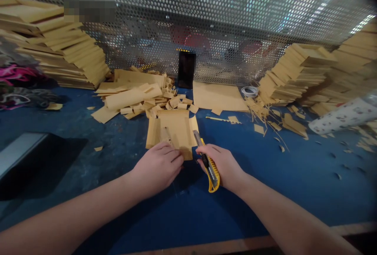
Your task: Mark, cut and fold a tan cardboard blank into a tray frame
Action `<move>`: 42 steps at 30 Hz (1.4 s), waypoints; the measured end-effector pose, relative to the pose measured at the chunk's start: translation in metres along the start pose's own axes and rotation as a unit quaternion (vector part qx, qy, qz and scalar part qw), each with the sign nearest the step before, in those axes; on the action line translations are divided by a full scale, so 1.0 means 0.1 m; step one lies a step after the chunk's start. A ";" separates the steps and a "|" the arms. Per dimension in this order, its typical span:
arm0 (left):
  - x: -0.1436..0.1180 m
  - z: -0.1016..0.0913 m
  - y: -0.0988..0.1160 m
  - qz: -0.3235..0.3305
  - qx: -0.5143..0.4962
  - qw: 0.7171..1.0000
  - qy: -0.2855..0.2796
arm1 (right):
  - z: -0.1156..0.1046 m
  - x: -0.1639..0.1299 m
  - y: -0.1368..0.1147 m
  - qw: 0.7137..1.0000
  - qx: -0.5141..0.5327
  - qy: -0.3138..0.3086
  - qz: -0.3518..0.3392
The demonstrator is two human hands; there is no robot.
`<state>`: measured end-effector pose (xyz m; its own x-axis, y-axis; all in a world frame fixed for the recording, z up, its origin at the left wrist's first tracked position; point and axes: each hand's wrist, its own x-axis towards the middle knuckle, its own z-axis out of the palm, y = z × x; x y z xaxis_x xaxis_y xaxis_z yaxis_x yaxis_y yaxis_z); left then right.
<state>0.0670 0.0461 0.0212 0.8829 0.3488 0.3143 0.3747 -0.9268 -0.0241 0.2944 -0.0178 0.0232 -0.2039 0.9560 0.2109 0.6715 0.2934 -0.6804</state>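
The left hand is pressing flat on the cardboard piece; just beside it, the right hand is gripping a yellow utility knife, its blade seemingly touching the cardboard's edge.

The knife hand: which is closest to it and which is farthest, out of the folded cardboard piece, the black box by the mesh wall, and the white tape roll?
From the right hand holding the yellow utility knife:
1. Folded cardboard piece, just ahead and left, touching the blade.
2. White tape roll, farther back on the right.
3. Black box, farthest, standing against the mesh wall.
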 end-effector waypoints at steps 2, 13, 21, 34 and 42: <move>0.04 -0.01 -0.01 0.002 0.022 1.000 0.001 | 0.01 0.00 0.03 1.000 0.007 -0.018 -0.008; 0.10 -0.05 0.01 0.073 0.096 0.993 0.010 | 0.01 0.04 0.01 0.998 -0.038 -0.038 -0.045; 0.07 -0.12 0.05 0.107 0.077 0.989 0.064 | 0.02 0.02 0.02 0.998 -0.037 -0.013 -0.053; 0.01 -0.16 0.18 0.155 0.106 0.980 0.072 | 0.00 0.04 0.00 0.998 -0.035 0.010 -0.052; 0.01 -0.15 0.18 0.157 0.115 0.979 0.064 | 0.01 0.05 0.01 0.998 -0.025 -0.017 -0.052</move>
<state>0.0705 0.0282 0.0352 0.9281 0.0172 0.3720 0.1562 -0.9248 -0.3468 0.2933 -0.0125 0.0224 -0.2973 0.9202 0.2547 0.6800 0.3913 -0.6200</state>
